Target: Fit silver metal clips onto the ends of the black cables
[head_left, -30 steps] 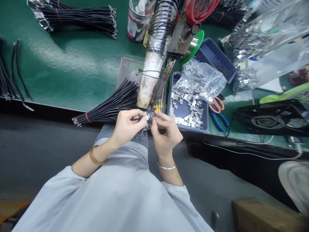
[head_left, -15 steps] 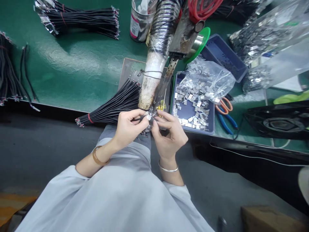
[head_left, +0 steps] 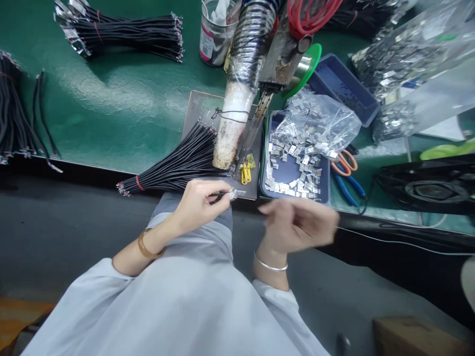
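Near the wire bundle (head_left: 174, 165), left hand (head_left: 196, 205) pinches a wire (head_left: 217, 197), metal clip (head_left: 238, 193) at fingertips; right hand (head_left: 299, 226) blurred by tray (head_left: 325, 192), grip unclear.

Top center of frame: pink-and-white label (head_left: 206, 43) fronted clear jar (head_left: 219, 53), barcode-like block of dark lines on white part, print around it too small and blurred to read. Upper right: small green patch (head_left: 445, 37) showed on clear bag (head_left: 403, 64), too blurred to tell if printed. No word, brand or number legible.
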The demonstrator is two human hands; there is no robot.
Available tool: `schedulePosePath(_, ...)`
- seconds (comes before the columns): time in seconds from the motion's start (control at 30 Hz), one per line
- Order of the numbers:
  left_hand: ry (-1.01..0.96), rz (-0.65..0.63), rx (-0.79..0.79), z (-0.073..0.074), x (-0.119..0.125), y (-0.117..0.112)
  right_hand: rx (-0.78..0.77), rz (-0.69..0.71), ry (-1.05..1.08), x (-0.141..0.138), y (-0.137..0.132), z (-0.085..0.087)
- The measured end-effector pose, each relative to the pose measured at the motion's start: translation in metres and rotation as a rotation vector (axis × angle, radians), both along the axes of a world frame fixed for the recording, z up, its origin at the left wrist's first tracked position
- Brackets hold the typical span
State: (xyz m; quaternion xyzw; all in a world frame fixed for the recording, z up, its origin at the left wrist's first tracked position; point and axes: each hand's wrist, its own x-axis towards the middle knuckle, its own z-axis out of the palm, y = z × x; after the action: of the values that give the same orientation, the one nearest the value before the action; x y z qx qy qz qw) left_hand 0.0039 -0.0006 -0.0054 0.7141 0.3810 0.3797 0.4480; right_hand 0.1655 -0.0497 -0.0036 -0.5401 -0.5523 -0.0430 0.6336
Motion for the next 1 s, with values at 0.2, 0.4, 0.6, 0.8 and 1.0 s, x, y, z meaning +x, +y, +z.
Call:
schedulePosePath(0.2,-0.049,-0.079,0.171,-0.004,-0.019,0.0,-0.178,-0.155,-0.043,0.044,0.001,0.018)
schedulePosePath(0.4,0.202,0.091,0.451,-0.013,-0.018,0.017,-0.689,0.015,-0.228,0.093,0.039,-0.001)
schedulePosePath(0.6,0.574,0.057,0.594,-0.023,-0.007,0.024,-0.823,0.092,-0.407,0.108,0.059,0.0)
schedulePosePath(0.8,0.23,-0.006,0.585,-0.026,-0.016,0.017,-0.849,-0.135,-0.679,0.113,0.046,0.007)
schedulePosePath(1.0,0.121,-0.092,0.563,-0.031,-0.016,0.016,-0.801,-0.144,-0.755,0.111,0.054,0.002)
